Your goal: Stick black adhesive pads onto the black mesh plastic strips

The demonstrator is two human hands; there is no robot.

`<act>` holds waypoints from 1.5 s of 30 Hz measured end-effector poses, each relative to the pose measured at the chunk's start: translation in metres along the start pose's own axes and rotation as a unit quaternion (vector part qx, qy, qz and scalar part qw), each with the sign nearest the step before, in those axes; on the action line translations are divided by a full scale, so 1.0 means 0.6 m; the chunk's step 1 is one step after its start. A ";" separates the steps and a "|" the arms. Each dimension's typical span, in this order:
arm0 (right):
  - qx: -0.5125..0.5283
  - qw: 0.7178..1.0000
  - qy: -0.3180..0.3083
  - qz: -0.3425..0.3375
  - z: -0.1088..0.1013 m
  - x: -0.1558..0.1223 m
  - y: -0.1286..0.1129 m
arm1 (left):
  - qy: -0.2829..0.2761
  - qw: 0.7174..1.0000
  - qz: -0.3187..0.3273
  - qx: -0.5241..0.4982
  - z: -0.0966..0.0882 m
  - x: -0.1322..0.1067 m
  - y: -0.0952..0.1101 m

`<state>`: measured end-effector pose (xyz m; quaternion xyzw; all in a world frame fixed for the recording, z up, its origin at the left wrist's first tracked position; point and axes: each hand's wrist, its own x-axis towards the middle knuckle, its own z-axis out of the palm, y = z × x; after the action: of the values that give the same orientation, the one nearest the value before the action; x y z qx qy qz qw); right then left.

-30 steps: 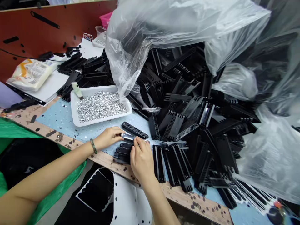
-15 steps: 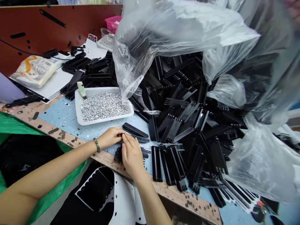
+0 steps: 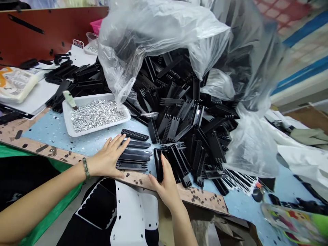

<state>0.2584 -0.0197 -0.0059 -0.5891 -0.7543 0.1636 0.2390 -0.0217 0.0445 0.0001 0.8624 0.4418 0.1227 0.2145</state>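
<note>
Black plastic combs heap under clear polythene just beyond; my left fingers lie open against flat black strips, my right fingers grip an upright black strip.

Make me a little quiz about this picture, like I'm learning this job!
1. Fill in the gap: the white tray is full of small ___ pieces.
2. What is the right hand holding?
3. True or false: the left hand is lying on the white tray.

Key: 1. silver. 2. a black strip. 3. False: it is at the end of a row of black strips, beside the tray.
</note>
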 end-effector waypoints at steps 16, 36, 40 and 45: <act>0.109 0.991 0.071 -0.023 0.005 0.125 0.020 | 0.042 0.990 0.046 0.126 0.058 0.006 0.074; -0.054 0.985 -0.127 -0.107 0.058 0.169 0.041 | -0.016 0.957 -0.272 0.103 -0.164 -0.300 0.015; -0.055 0.985 -0.025 -0.164 0.038 0.163 0.003 | 0.068 0.950 -0.305 0.033 -0.225 -0.332 -0.045; 0.039 0.963 -0.028 -0.265 -0.033 0.130 -0.110 | 0.351 0.876 -0.326 -0.058 -0.236 -0.146 -0.150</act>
<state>0.2008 0.0385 0.0584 -0.3540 -0.8827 0.1401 0.2756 -0.1928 0.0566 0.0793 0.5557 0.7365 0.3658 0.1225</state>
